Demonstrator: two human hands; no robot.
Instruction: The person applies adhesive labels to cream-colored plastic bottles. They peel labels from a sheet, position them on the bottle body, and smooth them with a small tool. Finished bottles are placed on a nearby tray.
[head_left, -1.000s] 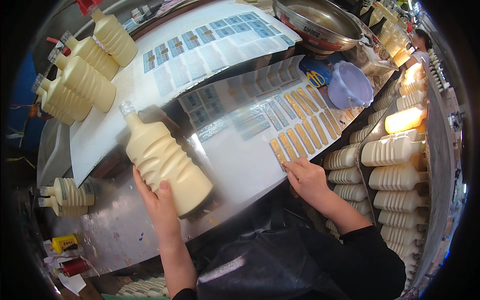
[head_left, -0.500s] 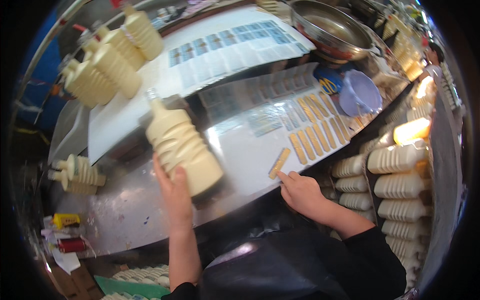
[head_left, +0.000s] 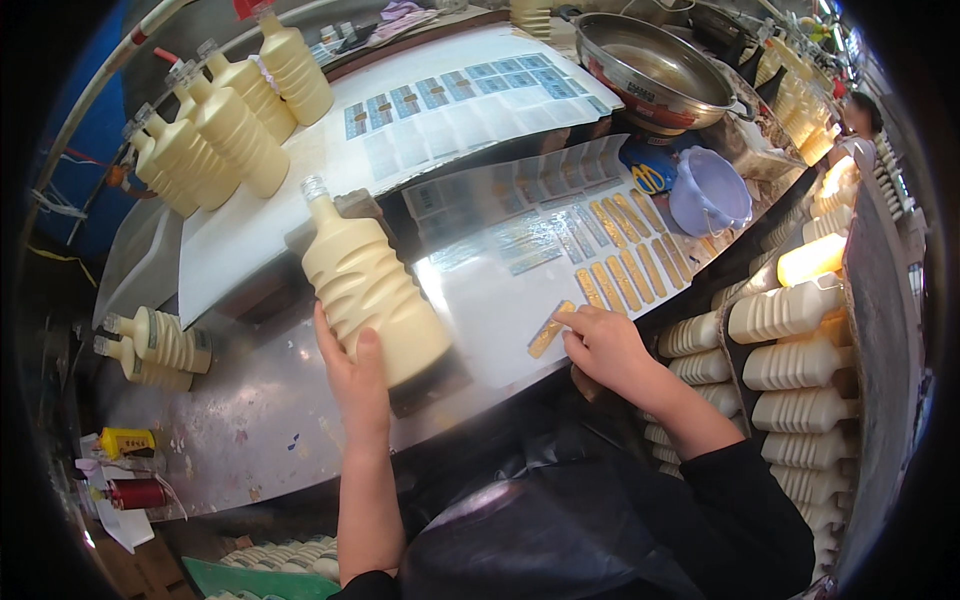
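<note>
Shiny sheet metal covers the bench [head_left: 250, 420], on which white backing sheets [head_left: 470, 100] with rows of small blue-grey labels are laid, along with a row of narrow gold labels [head_left: 625, 265]. At the far right a metal basin [head_left: 655, 65] and a pale lilac plastic jug [head_left: 710, 190] are seen, what they hold not being discernible. Cream-filled ribbed bottles are grouped at the far left corner [head_left: 225, 125], two more lie on their sides at the left edge [head_left: 155, 345], and many are stacked on their sides in a rack on the right [head_left: 800, 350]. A small yellow box [head_left: 125, 440] and a red spool [head_left: 135, 493] lie at the near left edge. A large cream-coloured ribbed bottle [head_left: 370, 290], with a silvery cap, is grasped at its base by the left hand [head_left: 355, 375] and held tilted, neck pointing away, just above the bench. The right hand [head_left: 605, 345] rests on the bench, its fingertips [head_left: 570, 318] touching one loose gold label [head_left: 550, 328] lying apart from the row. Compared with half a second earlier, the bottle remains gripped in the same way, and the loose label is still under the right fingertips, little changed in position.
</note>
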